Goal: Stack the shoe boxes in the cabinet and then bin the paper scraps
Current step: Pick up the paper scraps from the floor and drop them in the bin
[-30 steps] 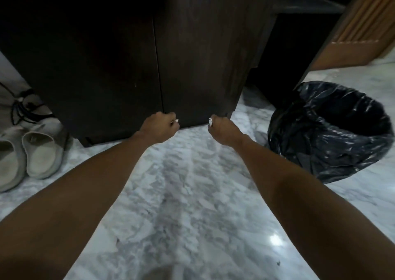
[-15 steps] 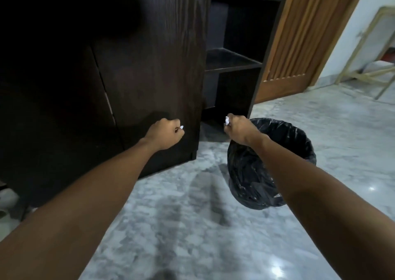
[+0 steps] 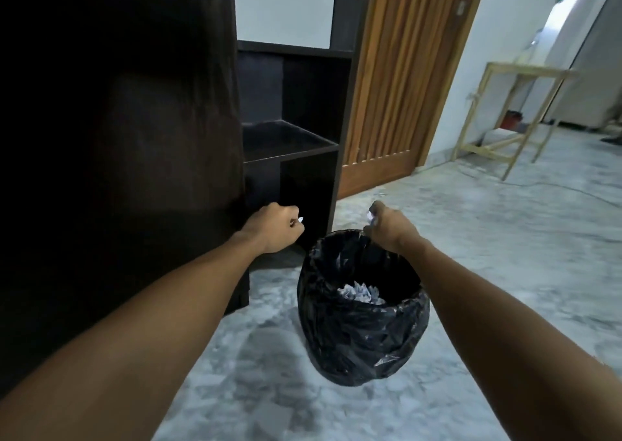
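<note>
A round bin lined with a black plastic bag (image 3: 361,336) stands on the marble floor, with crumpled white paper (image 3: 359,293) lying inside it. My right hand (image 3: 390,228) hovers over the bin's far rim and grips a white paper scrap (image 3: 370,216) in curled fingers. My left hand (image 3: 276,227) is a fist to the left of the bin, in front of the dark cabinet (image 3: 117,137), with a small white paper scrap (image 3: 300,219) poking out of it. The cabinet doors are closed, so no shoe boxes show.
Dark open shelves (image 3: 289,137) stand right of the cabinet, just behind the bin. A slatted wooden door (image 3: 397,80) lies beyond them. A light wooden table frame (image 3: 518,117) stands at the far right on the grey marble floor (image 3: 488,238).
My view has swung right from the cabinet doors to the bin. Both hands, still holding their scraps, have travelled right; the right hand is now over the bin's rim.
</note>
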